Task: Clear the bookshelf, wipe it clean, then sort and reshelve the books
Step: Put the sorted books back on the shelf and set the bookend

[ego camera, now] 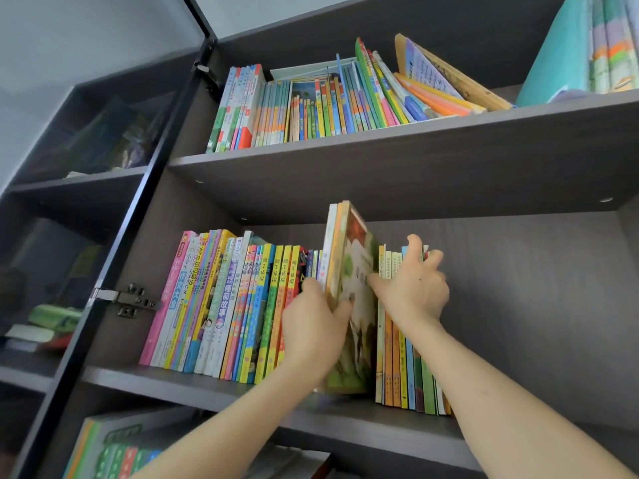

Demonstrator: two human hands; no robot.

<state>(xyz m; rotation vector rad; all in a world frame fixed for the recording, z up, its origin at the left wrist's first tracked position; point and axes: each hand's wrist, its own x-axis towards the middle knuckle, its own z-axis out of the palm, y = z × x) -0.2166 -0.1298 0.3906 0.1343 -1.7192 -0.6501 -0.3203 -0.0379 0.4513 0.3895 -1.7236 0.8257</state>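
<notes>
Tall books (359,357) stand upright on the shelf (155,380)
Left hand (313,326) pinches them; right hand (415,288) curls over thin books (408,375) just beside.

Dark bookshelf (162,236). Top shelf (449,131): book row (304,112) upright at left, leaning at right; teal set (560,60) far right. Middle shelf (173,383): left row (224,305) standing, tall books (356,271) jutting forward, thin books (404,368) upright just beside.

Two hands: left hand (313,328), right hand (416,288). Two shelf boards (380,146), (155,382) in open bay. Two door hinges (209,79), (133,300). One glass door (86,140). Dozens of books (224,305), exact count unclear.
</notes>
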